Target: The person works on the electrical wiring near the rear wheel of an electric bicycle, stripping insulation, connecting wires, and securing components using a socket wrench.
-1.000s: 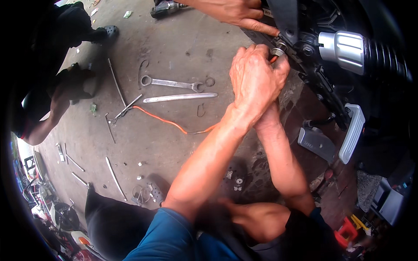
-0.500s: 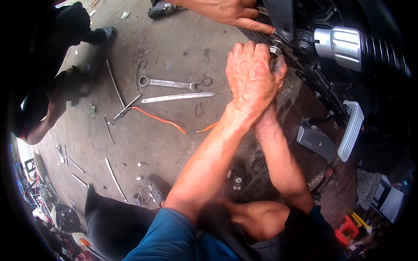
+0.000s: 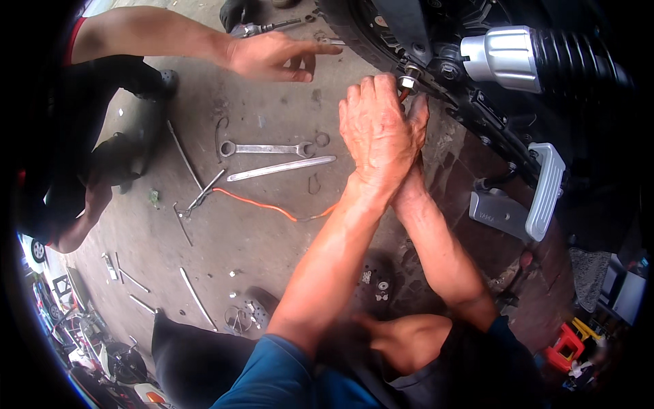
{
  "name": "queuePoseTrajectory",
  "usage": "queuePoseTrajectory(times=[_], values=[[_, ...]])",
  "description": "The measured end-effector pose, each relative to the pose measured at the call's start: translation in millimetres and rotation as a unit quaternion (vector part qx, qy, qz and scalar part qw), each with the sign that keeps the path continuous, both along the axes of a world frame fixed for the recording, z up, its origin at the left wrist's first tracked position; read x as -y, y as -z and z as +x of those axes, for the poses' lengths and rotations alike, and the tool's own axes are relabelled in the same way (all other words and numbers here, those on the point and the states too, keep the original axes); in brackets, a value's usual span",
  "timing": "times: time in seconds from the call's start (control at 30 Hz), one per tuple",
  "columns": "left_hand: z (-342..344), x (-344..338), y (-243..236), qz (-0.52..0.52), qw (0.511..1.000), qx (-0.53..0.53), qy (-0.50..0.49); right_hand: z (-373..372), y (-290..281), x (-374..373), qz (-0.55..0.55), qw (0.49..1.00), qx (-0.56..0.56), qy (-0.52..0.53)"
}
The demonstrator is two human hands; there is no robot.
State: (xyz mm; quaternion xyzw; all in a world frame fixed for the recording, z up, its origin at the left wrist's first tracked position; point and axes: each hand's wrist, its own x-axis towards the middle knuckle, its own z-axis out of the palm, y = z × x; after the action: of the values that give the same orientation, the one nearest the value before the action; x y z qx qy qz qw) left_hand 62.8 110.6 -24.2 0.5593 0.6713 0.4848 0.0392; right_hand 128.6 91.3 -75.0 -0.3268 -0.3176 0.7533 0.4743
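Note:
My left hand (image 3: 380, 129) is closed with its back up and its fingers curled over. My right hand (image 3: 411, 187) lies crossed beneath it, with its fingers hidden. Just past my knuckles, a bright metal nut or bolt end (image 3: 407, 82) sticks out of the black frame arm (image 3: 470, 116) of a motorcycle, by the rear tyre (image 3: 346, 34). A short orange-red piece shows between that nut and my left hand; what it belongs to is covered. To the left, another person's hand (image 3: 276, 58) hovers with its index finger stretched toward the tyre.
On the concrete floor lie a combination wrench (image 3: 266, 148), a flat metal bar (image 3: 283, 168), an orange cord (image 3: 255, 202) and several thin rods. A silver footrest (image 3: 545, 194) and a silver exhaust-like cylinder (image 3: 501, 60) jut out at right. A red and yellow object (image 3: 565, 346) sits lower right.
The other person's hand has drawn back to the left, away from the nut. My hands remain clasped just below the nut, slightly farther from it. The view has shifted a little.

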Motion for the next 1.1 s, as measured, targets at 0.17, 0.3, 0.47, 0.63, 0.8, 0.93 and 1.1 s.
queuePoseTrajectory(times=[0.17,0.3,0.47,0.63,0.8,0.93,1.1], values=[[-2.9,-6.3,-3.3,0.037,0.999,-0.026,0.008,-1.9,4.2,4.4,0.073,0.991,0.112,-0.001],[-9.0,-6.4,-6.5,-0.120,0.967,0.212,0.073,0.7,6.4,5.7,0.014,1.000,0.013,-0.016],[-16.1,-2.7,-13.1,-0.179,0.902,0.369,0.134,-1.9,-5.6,7.6,0.028,0.997,0.038,0.068],[-17.7,2.0,-11.0,-0.163,0.925,0.326,0.109,-2.3,-4.1,8.6,-0.020,0.998,-0.049,0.033],[-18.0,0.5,-21.2,-0.192,0.918,0.333,0.098,-0.1,-2.2,7.9,-0.022,0.999,-0.022,0.032],[-9.9,0.9,-23.2,-0.154,0.959,0.232,0.050,-5.7,16.4,10.0,-0.202,0.921,-0.332,0.014],[0.5,1.3,-18.7,-0.123,0.981,0.151,0.014,-13.8,13.2,2.0,-0.132,0.971,-0.200,0.020]])
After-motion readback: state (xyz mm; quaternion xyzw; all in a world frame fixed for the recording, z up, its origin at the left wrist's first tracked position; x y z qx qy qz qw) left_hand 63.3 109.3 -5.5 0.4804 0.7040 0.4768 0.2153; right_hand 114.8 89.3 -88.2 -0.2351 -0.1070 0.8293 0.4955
